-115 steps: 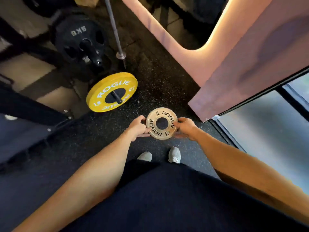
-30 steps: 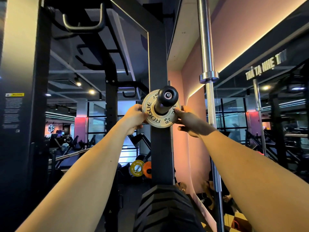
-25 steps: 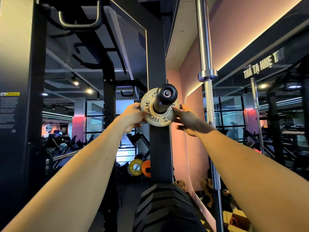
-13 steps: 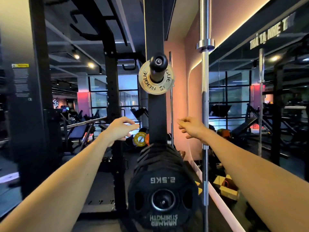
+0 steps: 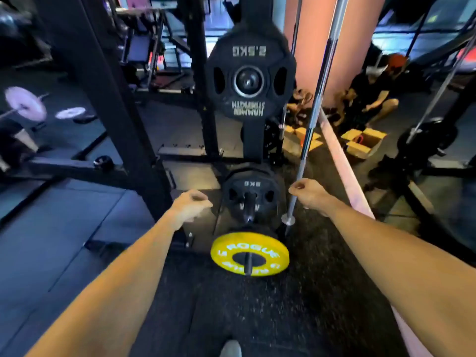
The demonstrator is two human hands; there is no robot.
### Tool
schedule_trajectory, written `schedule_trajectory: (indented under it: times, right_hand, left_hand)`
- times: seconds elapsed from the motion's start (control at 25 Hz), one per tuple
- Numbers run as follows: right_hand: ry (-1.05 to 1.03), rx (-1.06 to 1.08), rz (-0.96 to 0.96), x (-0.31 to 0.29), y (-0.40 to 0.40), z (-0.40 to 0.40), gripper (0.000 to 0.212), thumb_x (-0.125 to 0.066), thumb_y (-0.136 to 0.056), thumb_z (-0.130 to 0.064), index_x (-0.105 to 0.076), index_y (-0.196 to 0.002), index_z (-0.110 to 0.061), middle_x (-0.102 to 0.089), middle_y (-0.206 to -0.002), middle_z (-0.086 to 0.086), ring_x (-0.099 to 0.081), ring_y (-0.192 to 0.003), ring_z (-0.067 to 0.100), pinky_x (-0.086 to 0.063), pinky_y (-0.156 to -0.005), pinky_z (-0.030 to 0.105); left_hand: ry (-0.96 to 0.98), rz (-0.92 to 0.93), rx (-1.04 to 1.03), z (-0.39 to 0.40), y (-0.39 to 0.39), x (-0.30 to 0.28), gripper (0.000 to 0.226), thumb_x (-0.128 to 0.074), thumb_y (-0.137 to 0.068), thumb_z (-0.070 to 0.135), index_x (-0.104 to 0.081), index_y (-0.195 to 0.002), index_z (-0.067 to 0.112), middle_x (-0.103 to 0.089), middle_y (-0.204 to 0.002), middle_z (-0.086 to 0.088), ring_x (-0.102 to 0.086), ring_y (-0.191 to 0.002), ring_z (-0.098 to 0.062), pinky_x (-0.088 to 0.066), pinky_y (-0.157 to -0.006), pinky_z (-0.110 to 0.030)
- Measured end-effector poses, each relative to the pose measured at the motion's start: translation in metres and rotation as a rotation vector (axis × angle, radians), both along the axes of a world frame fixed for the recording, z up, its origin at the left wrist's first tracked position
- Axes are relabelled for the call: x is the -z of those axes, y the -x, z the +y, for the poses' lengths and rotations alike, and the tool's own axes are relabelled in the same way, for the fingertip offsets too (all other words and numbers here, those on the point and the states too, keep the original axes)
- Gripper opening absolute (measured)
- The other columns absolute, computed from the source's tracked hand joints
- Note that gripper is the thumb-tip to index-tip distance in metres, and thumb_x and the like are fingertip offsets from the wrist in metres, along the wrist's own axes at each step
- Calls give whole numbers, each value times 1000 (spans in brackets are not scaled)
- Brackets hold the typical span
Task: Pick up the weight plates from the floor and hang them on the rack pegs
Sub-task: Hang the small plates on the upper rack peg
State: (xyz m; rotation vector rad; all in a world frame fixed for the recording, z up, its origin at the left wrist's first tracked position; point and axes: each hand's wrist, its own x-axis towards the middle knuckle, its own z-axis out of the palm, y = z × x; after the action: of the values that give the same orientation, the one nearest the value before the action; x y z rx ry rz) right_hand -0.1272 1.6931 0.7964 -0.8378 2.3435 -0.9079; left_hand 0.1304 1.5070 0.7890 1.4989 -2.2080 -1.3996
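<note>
Both hands are out in front and hold nothing; the left hand (image 5: 190, 206) has its fingers loosely curled inward, thumb near the fingertips with nothing between them, and the right hand (image 5: 310, 194) is curled in much the same loose way, also with nothing in it; the frame is blurred, so finer detail of the fingers cannot be read; between the two hands and a little beyond them hangs a black 5 kg plate (image 5: 251, 195) on a low peg (image 5: 248, 207) of the rack (image 5: 253, 140), its face toward the camera; nearer than the fingers and lower in the view sits the yellow plate (image 5: 249, 253), marked ROGUE, already threaded on the lowest peg, with the peg's dark end showing through its centre hole; further beyond the fingers and higher up the same upright hangs a black 2.5 kg plate (image 5: 250, 76); a bare steel barbell (image 5: 313, 119) leans upright just to the left of the right hand, its collar down near the floor (image 5: 257, 313); every plate close to the fingers is on a peg, so none of them wants lifting; the only loose-looking plates lie well off to the left of the left hand, pale discs (image 5: 70, 112) on the far floor beyond the rack's post, one of them seemingly on a bar; judging from this, the next pick lies leftward and away, so the left hand is the nearer one, and the body would have to turn that way first
</note>
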Motion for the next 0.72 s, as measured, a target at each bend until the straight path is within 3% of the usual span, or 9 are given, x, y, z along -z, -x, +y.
schedule_trajectory:
  times: [0.16,0.28,0.4,0.56,0.72]
  right_hand:
    - [-234,-56,-205,110,-76,60,9,-58,-91,-23,-56,-93,-14,-45,-64,0,-41,-55,14,-34,-50,24]
    - [-453,-176,-280,174,-140,102,4,-55,-93,-20,-53,-94,-17,-51,-80,7,-43,-56,15,-42,-58,26]
    - [-666,-347,-290,214,-201,131,6,-56,-91,-18,-54,-96,-16,-56,-92,9,-51,-64,17,-49,-74,33]
    - [-831,-696,-180,234,-259,115,23,-55,-91,-23,-63,-108,-9,-57,-98,9,-51,-85,20,-43,-83,29]
    - [-878,-955,-30,236,-323,37,34,-53,-92,-26,-62,-116,-3,-63,-116,16,-59,-107,31,-45,-90,33]
  left_hand:
    - [-173,-150,-51,96,-76,116,16,-72,-81,34,-63,-89,24,-62,-78,-1,-55,-63,-16,-41,-54,-27]
    - [-313,-270,-63,156,-139,181,17,-71,-82,39,-63,-91,26,-64,-90,2,-60,-75,-16,-49,-64,-33]
    - [-390,-369,-47,210,-200,225,14,-69,-83,37,-63,-90,27,-65,-105,1,-58,-88,-16,-46,-75,-31]
    - [-430,-464,-109,230,-264,247,28,-65,-85,35,-68,-108,19,-66,-119,-6,-61,-109,-24,-46,-89,-30]
    - [-495,-422,-286,202,-340,258,20,-64,-86,33,-64,-102,20,-66,-106,-4,-59,-96,-21,-44,-79,-26]
